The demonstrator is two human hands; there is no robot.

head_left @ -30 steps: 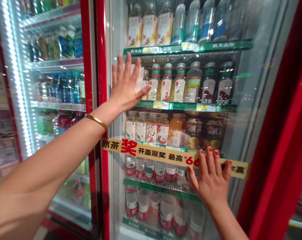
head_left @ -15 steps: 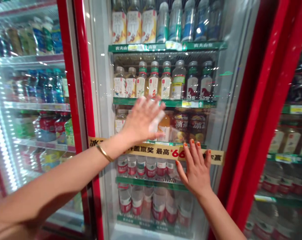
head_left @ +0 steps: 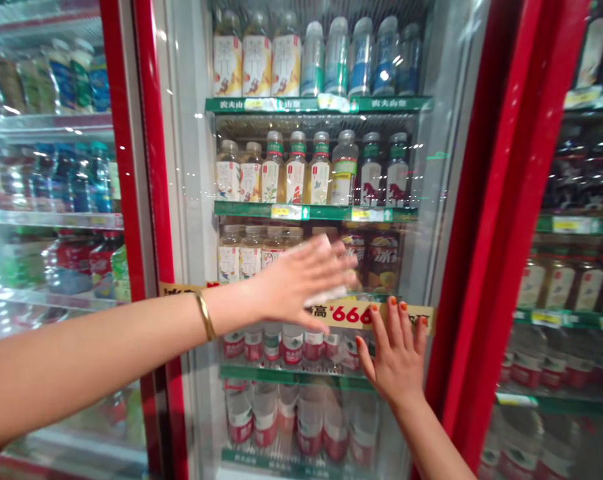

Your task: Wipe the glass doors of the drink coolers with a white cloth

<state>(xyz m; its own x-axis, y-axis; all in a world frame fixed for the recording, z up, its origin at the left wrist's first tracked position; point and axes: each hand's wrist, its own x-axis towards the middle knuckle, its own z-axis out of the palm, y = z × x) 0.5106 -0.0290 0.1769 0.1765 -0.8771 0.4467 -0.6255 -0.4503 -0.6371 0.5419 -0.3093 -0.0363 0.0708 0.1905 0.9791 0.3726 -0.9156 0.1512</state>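
A glass fridge door [head_left: 444,220] in a red frame stands in front of me. My left hand [head_left: 296,277], with a gold bangle at the wrist, lies stretched flat over a white tissue [head_left: 327,297] against the glass. Parts of the tissue show between and below the fingers; the rest is hidden under the palm. My right hand [head_left: 396,367], its nails orange-red, rests on the door with fingers spread and holds nothing. Its fingertips overlap a tan printed strip [head_left: 348,315] that runs across the glass.
Behind the glass, drink bottles [head_left: 296,170] line several shelves with green edges [head_left: 326,212]. A lit fridge [head_left: 51,120] with more drinks stands at the left. Another fridge [head_left: 588,273] is at the right, past a red upright [head_left: 506,220].
My left hand has swept right and down across the glass with the tissue, closer to my right hand. The right hand stays on the door. The view has shifted slightly.
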